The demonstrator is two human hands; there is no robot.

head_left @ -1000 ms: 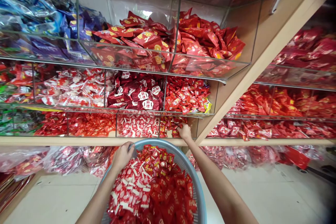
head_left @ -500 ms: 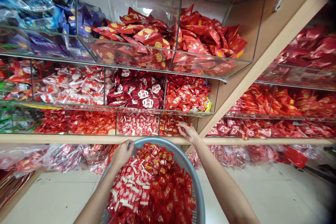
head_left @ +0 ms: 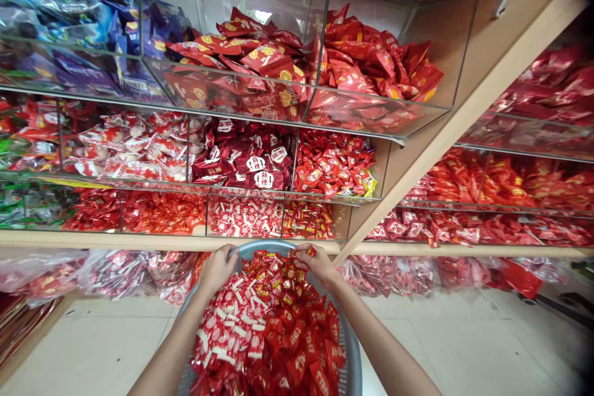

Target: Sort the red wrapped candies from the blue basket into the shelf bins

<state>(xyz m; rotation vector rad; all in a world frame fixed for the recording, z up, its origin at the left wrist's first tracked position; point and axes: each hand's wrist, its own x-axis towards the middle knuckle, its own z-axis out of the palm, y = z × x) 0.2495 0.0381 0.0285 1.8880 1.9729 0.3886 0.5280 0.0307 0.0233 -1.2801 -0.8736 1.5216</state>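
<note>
A grey-blue plastic basket (head_left: 355,362) is heaped with wrapped candies in three groups: red-and-white ones (head_left: 227,322), plain red ones (head_left: 301,340) and small red-and-gold ones (head_left: 273,272). My left hand (head_left: 219,269) is closed on the basket's far left rim. Over the far right rim, my right hand (head_left: 315,263) pinches a small red-and-gold candy, just above the heap. Behind it, a clear bin holds matching red-and-gold candies (head_left: 309,219), beside a bin of red-and-white candies (head_left: 245,216).
Tiered clear bins of red, maroon and blue packets rise in front, including maroon packets (head_left: 241,158). A wooden upright (head_left: 417,167) slants across the right. Bagged candies (head_left: 116,272) lie beneath the wooden ledge (head_left: 93,239), above the tiled floor (head_left: 120,340).
My right hand has come back from the red-and-gold candy bin, moving left and down to the basket with candy in its fingers. My left hand stays on the rim.
</note>
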